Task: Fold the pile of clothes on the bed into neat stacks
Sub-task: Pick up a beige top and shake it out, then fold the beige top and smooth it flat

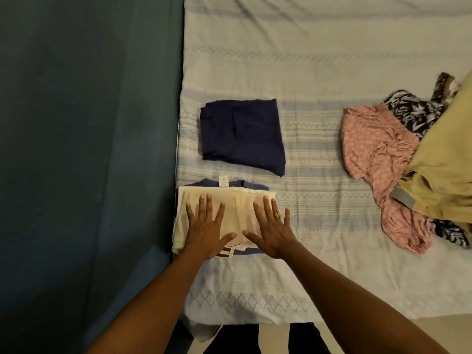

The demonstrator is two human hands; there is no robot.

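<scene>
A folded cream garment (237,210) lies on top of a folded blue one (252,186) near the bed's left edge. My left hand (207,226) presses flat on its left half, fingers spread. My right hand (270,228), with a ring on one finger, presses flat on its right half. Just beyond this stack lies a folded navy garment (242,135). At the right sits the unfolded pile: a pink patterned piece (380,159), a black-and-white floral piece (416,111) and a yellow-tan piece (444,159).
The bed is covered by a pale striped bedspread (319,60), with open cover between the stacks and the pile. A dark teal wall (89,123) runs along the bed's left edge. The bed's near edge is just below my forearms.
</scene>
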